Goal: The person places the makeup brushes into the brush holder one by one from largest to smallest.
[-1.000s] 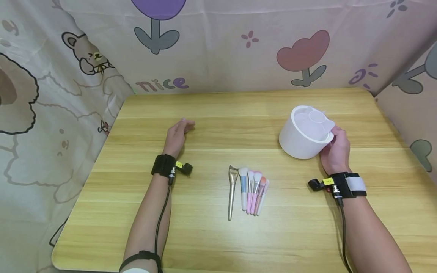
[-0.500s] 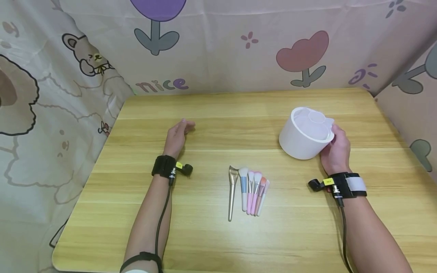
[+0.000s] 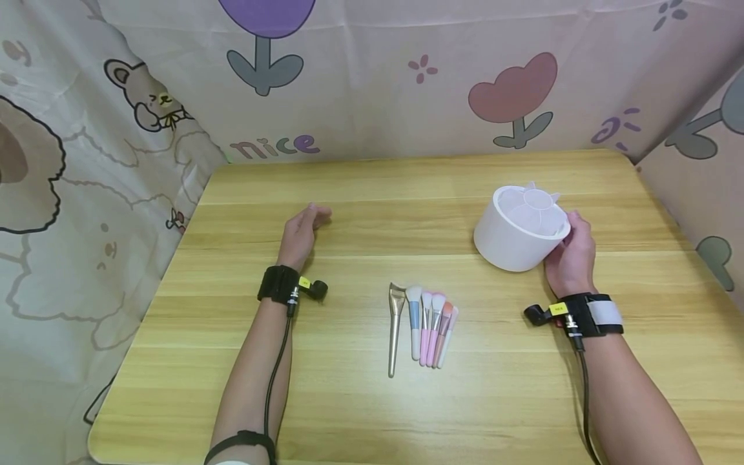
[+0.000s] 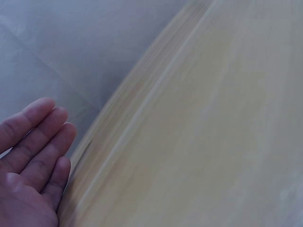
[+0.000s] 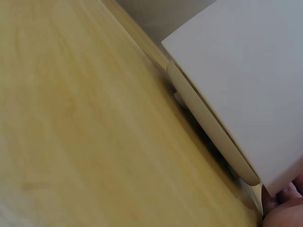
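On the right of the table, a white round makeup brush holder [image 3: 517,239] stands in the head view, with a translucent divided insert and pointed tabs on top. My right hand [image 3: 572,255] is at its right side, bent fingers [image 5: 286,196] against the lower edge in the right wrist view; some fingers are hidden behind the wall. Below the drum shows a thin base [image 5: 213,127], low over the tabletop. My left hand [image 3: 299,236] rests on its side at the left, holding nothing; its fingers [image 4: 47,142] are loosely straight.
Several makeup brushes [image 3: 433,326] lie side by side mid-table, with pink, white and blue handles. A gold flat brush [image 3: 394,329] lies left of them. The wooden table [image 3: 174,342] ends at a patterned cloth backdrop [image 3: 372,97]. Camera cables run along both forearms.
The holder's tabbed insert has turned, its tabs now toward the back and right. Both hands stay in nearly the same place, and the brushes have not moved.
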Demonstrator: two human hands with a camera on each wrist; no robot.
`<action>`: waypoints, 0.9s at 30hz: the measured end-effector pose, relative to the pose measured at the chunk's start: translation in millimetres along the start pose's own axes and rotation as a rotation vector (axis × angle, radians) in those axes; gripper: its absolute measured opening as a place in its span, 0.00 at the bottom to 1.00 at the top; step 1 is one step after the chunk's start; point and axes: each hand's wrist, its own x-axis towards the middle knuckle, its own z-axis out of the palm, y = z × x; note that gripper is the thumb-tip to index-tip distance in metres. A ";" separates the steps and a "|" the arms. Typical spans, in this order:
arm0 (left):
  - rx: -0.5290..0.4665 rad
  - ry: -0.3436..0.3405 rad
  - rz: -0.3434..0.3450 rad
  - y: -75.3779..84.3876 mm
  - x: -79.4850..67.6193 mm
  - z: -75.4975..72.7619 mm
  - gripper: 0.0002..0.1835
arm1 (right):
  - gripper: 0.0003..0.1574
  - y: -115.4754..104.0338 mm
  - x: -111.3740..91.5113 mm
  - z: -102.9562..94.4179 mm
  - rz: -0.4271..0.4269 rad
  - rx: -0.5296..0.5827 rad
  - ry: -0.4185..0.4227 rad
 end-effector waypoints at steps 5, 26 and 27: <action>-0.001 0.000 0.003 0.7 -0.5 0.1 0.36 | 0.17 0.1 0.8 -0.5 0.003 -0.005 0.014; -0.005 0.001 -0.015 -1.1 0.0 -0.4 0.35 | 0.15 1.8 -2.8 0.1 -0.006 -0.045 -0.006; -0.003 0.001 -0.014 -1.1 0.0 -0.4 0.35 | 0.15 1.8 -2.4 0.2 -0.006 -0.048 -0.004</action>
